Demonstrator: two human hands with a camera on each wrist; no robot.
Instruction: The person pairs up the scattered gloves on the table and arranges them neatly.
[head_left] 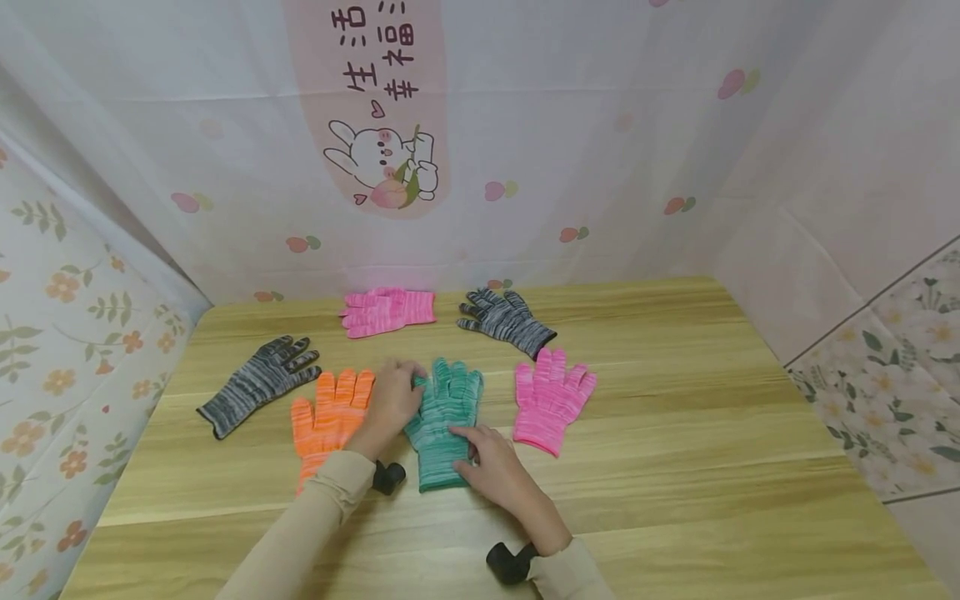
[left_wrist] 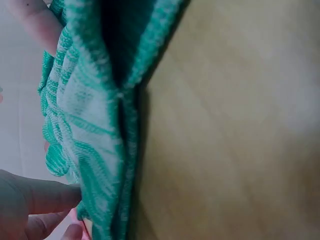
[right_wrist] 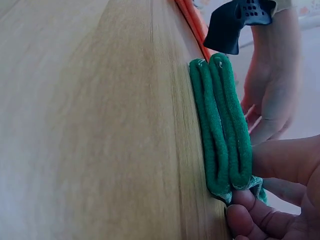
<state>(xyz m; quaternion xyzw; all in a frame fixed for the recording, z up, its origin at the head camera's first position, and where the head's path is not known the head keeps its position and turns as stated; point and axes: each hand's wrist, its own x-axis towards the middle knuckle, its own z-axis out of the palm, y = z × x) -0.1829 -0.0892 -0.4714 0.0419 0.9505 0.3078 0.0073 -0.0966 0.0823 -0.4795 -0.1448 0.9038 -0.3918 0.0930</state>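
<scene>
Two green knit gloves [head_left: 442, 433] lie stacked flat on the table, fingers pointing away; their two cuffs [right_wrist: 220, 125] show one above the other in the right wrist view. My right hand [head_left: 491, 462] pinches the right edge of the upper green glove near the cuff, thumb above and fingertips tucked under. At the stack's upper left, my left hand [head_left: 393, 396] touches the edge of the glove by its thumb. It is blurred, and its grip is hidden. One left finger [left_wrist: 40, 25] rests against the green knit in the left wrist view.
An orange glove [head_left: 333, 417] lies partly under the left forearm. Pink gloves [head_left: 390, 311] [head_left: 551, 400] and grey-black gloves [head_left: 258, 383] [head_left: 506, 321] lie around the green ones. A printed white curtain [head_left: 525, 150] stands behind the wooden table [head_left: 675, 467].
</scene>
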